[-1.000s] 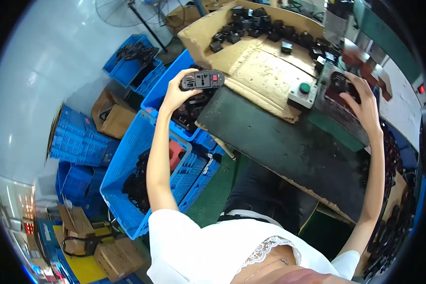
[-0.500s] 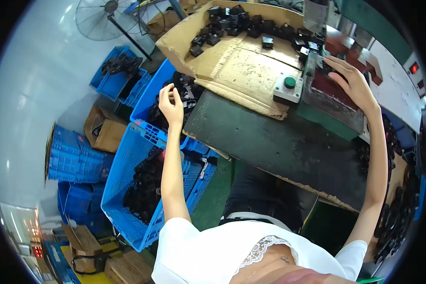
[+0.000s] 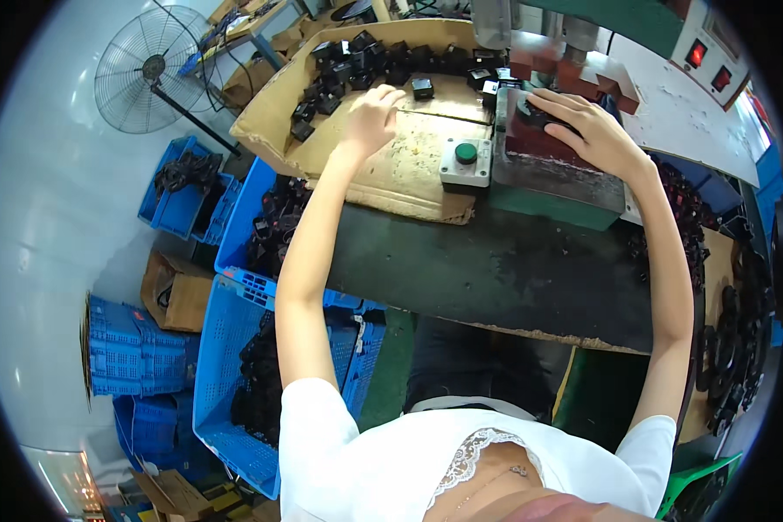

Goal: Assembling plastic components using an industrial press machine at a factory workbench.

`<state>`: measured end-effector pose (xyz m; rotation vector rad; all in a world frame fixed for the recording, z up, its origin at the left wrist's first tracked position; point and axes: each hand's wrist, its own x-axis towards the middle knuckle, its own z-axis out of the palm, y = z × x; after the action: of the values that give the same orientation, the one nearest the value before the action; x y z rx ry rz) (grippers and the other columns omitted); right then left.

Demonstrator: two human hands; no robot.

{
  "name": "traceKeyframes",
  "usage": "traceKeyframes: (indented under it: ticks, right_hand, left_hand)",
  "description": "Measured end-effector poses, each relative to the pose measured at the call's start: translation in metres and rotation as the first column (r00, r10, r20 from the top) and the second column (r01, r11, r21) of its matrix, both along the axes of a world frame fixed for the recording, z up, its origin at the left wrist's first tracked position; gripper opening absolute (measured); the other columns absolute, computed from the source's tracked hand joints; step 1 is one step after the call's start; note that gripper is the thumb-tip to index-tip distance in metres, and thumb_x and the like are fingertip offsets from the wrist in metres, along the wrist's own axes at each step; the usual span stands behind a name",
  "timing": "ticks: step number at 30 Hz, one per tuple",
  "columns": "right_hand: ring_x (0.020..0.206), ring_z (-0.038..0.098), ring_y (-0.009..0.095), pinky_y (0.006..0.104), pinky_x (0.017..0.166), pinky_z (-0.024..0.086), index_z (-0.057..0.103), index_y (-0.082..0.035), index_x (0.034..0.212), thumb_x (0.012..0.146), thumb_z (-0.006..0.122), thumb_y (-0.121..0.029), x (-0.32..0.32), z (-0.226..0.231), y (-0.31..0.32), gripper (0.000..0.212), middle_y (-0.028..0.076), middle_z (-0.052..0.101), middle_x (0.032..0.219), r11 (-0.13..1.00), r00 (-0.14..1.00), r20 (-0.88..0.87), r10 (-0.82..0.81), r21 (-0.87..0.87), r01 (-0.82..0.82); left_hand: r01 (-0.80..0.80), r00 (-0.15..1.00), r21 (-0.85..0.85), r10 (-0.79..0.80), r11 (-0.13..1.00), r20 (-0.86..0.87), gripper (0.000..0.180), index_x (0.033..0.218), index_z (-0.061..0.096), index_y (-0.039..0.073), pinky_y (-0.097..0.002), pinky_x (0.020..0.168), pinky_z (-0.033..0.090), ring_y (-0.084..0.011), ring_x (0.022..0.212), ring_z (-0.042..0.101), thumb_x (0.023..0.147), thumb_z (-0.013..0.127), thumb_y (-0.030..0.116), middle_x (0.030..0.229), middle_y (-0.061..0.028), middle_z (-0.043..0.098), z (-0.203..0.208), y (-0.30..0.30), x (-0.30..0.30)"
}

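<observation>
My left hand (image 3: 370,117) is stretched out over a shallow cardboard tray (image 3: 409,165), palm down, its fingertips just short of a heap of small black plastic parts (image 3: 357,65). Nothing shows in this hand. My right hand (image 3: 583,130) rests on the dark red fixture block (image 3: 539,157) of a bench press, fingers closed around a black part (image 3: 531,109) seated on the block. A grey box with a green push button (image 3: 465,161) sits between the two hands.
A dark workbench top (image 3: 496,270) lies in front of me. Blue plastic crates (image 3: 226,348) holding black parts stand at my left, with stacked blue crates (image 3: 130,348), a cardboard box (image 3: 178,291) and a floor fan (image 3: 152,70) beyond. More black parts (image 3: 731,348) are piled at the right.
My left hand let go of a black part over the blue crates at my left and has swung up onto the cardboard tray. My right hand stays at the press fixture.
</observation>
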<state>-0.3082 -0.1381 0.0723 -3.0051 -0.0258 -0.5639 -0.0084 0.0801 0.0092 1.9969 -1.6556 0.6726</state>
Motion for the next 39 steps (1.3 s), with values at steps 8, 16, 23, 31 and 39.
traceKeyframes:
  ticks: [8,16,23,31,39]
  right_hand:
    - [0.097,0.055,0.032,0.0397,0.087,0.041,0.058,-0.003,0.114,0.088,0.052,-0.014,-0.071,0.023,0.004,0.028,0.016,0.06,0.109,1.0,0.952,0.306,0.008,-0.012,-0.005]
    - [0.067,0.059,0.014,0.025,0.064,0.044,0.063,0.006,0.086,0.094,0.046,-0.012,-0.158,-0.021,-0.018,0.026,0.009,0.065,0.074,0.869,0.828,0.428,-0.363,0.476,0.135]
    - [0.069,0.059,0.01,0.0232,0.068,0.045,0.065,0.004,0.086,0.097,0.046,-0.025,-0.205,-0.039,-0.068,0.037,0.006,0.065,0.073,0.707,0.562,0.487,-0.668,0.653,0.274]
    - [0.079,0.062,0.011,0.0235,0.074,0.045,0.066,0.003,0.09,0.094,0.05,-0.027,-0.237,-0.044,-0.099,0.034,0.006,0.067,0.08,0.596,0.414,0.435,-0.799,0.662,0.455]
    - [0.083,0.062,0.03,0.0357,0.073,0.049,0.066,-0.004,0.091,0.076,0.057,-0.001,-0.213,-0.068,-0.098,0.018,0.014,0.065,0.09,0.666,0.594,0.302,-0.746,0.328,0.67]
  left_hand:
    - [-0.068,0.998,0.15,0.069,0.986,-0.003,0.052,0.123,0.048,0.001,-0.0384,0.099,0.04,-0.0324,0.118,0.046,0.076,0.062,0.017,0.127,-0.0179,0.048,-0.021,-0.082,0.034]
    - [-0.008,0.995,0.192,0.027,0.981,-0.093,0.052,0.117,0.055,0.01,-0.0425,0.088,0.044,-0.0308,0.107,0.053,0.074,0.069,0.035,0.113,-0.0118,0.058,-0.013,-0.154,0.001]
    - [0.138,0.881,0.093,-0.079,0.986,-0.466,0.029,0.092,0.066,0.005,-0.0431,0.076,0.049,-0.036,0.089,0.061,0.082,0.055,0.03,0.093,-0.0213,0.063,-0.006,-0.171,-0.002]
    - [0.081,0.816,0.315,0.118,0.946,-0.566,0.036,0.092,0.055,0.005,-0.0306,0.062,0.045,-0.0147,0.068,0.052,0.078,0.071,0.033,0.079,-0.0047,0.055,-0.012,-0.184,0.013]
    - [-0.046,0.843,0.43,0.267,0.901,-0.468,0.026,0.071,0.063,0.007,-0.0309,0.055,0.042,-0.0167,0.051,0.048,0.071,0.074,0.031,0.057,-0.0031,0.053,0.01,-0.154,-0.01]
